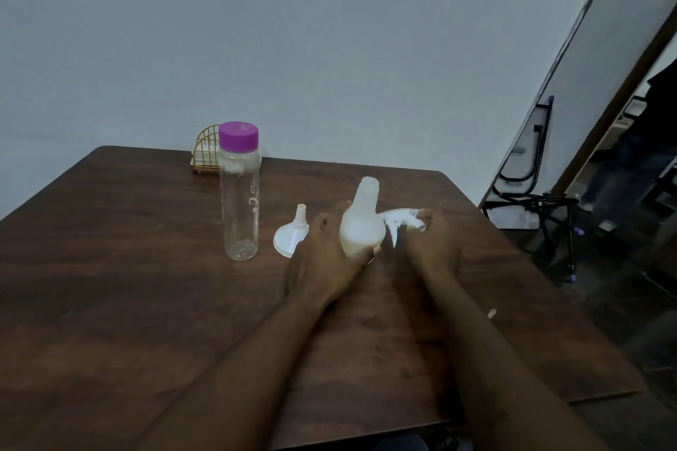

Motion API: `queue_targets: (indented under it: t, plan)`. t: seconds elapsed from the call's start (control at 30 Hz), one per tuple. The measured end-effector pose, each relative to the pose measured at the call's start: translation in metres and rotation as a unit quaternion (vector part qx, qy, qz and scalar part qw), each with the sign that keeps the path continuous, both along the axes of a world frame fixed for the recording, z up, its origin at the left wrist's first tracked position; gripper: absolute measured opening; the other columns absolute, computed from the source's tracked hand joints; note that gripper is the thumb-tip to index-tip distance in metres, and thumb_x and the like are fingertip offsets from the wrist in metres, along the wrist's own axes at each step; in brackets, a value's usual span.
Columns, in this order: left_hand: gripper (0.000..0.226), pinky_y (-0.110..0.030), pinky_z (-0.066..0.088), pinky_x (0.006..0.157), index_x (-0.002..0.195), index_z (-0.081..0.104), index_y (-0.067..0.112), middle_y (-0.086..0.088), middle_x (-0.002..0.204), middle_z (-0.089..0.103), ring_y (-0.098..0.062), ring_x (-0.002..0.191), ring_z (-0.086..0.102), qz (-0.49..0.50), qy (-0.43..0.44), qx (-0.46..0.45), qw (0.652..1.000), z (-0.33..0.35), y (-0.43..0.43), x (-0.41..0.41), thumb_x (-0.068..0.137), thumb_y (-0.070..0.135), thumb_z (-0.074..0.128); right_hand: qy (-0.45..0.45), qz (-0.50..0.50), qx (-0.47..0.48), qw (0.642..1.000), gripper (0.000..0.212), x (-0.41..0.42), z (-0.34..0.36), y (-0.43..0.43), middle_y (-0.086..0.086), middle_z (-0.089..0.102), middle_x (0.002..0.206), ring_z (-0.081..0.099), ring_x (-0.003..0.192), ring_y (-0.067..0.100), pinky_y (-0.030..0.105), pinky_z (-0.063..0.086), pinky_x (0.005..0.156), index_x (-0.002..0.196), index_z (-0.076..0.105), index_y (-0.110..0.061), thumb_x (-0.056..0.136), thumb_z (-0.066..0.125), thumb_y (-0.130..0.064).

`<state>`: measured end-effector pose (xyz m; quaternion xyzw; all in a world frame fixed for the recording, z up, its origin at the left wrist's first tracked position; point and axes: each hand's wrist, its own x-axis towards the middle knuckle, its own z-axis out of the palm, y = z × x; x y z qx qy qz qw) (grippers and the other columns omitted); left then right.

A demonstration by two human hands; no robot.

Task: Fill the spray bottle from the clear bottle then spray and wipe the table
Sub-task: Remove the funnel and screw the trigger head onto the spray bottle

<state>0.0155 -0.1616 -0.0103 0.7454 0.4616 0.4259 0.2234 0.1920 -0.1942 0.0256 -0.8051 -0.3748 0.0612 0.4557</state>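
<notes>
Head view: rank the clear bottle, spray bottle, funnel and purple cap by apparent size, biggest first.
1. Clear bottle
2. Spray bottle
3. Funnel and purple cap look alike; the left hand hides part of the funnel, so I won't rank them.

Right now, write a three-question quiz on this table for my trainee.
1. True or false: the purple cap is off the clear bottle.
2. What sits between the clear bottle and the spray bottle? A) funnel B) cloth C) cup
3. Which hand's fingers grip the spray bottle's body?

Key:
1. False; the cap is on.
2. A; it sits wide mouth down, spout up.
3. The left hand; the right hand holds the detached spray head.
</notes>
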Motion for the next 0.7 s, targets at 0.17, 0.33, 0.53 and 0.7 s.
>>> queue_targets:
  t: [0.17, 0.33, 0.53, 0.7]
  plan:
    - [0.085, -0.034, 0.05, 0.081, 0.145, 0.036, 0.047, 0.014, 0.138, 0.054, -0.014, 0.117, 0.058, 0.0, -0.01, -0.002, 1.0, 0.001, -0.001, 0.0, 0.071, 0.068, 0.071, 0.03, 0.004, 0.138, 0.99, 0.032, -0.001, 0.061, 0.016, -0.006, 0.071, 0.109, 0.064, 0.097, 0.012, 0.011, 0.04, 0.074, 0.125, 0.071, -0.017, 0.094, 0.069, -0.018]
    - [0.086, -0.037, 0.053, 0.085, 0.144, 0.035, 0.049, 0.016, 0.135, 0.054, -0.013, 0.116, 0.058, -0.003, -0.009, -0.005, 1.0, 0.002, -0.004, -0.002, 0.068, 0.072, 0.068, 0.182, 0.057, 0.281, 0.94, 0.033, -0.006, 0.125, 0.026, -0.008, 0.069, 0.106, 0.066, 0.094, 0.008, 0.019, 0.054, 0.089, 0.127, 0.069, -0.012, 0.096, 0.07, -0.004]
    - [0.085, -0.041, 0.056, 0.087, 0.14, 0.033, 0.052, 0.017, 0.133, 0.054, -0.015, 0.114, 0.06, -0.003, -0.012, -0.006, 1.0, 0.003, -0.008, -0.003, 0.066, 0.071, 0.07, 0.367, 0.174, 0.43, 0.807, 0.021, -0.006, 0.172, 0.018, 0.007, 0.072, 0.099, 0.072, 0.089, 0.016, 0.038, 0.062, 0.093, 0.109, 0.07, -0.006, 0.098, 0.061, 0.008]
    - [0.084, -0.042, 0.056, 0.087, 0.141, 0.037, 0.05, 0.018, 0.131, 0.055, -0.013, 0.115, 0.058, -0.007, -0.01, -0.007, 1.0, 0.004, -0.008, -0.004, 0.067, 0.07, 0.071, 0.416, 0.208, 0.488, 0.739, 0.031, -0.007, 0.179, 0.012, 0.014, 0.068, 0.118, 0.076, 0.104, 0.024, 0.043, 0.059, 0.101, 0.131, 0.065, 0.001, 0.102, 0.057, 0.008]
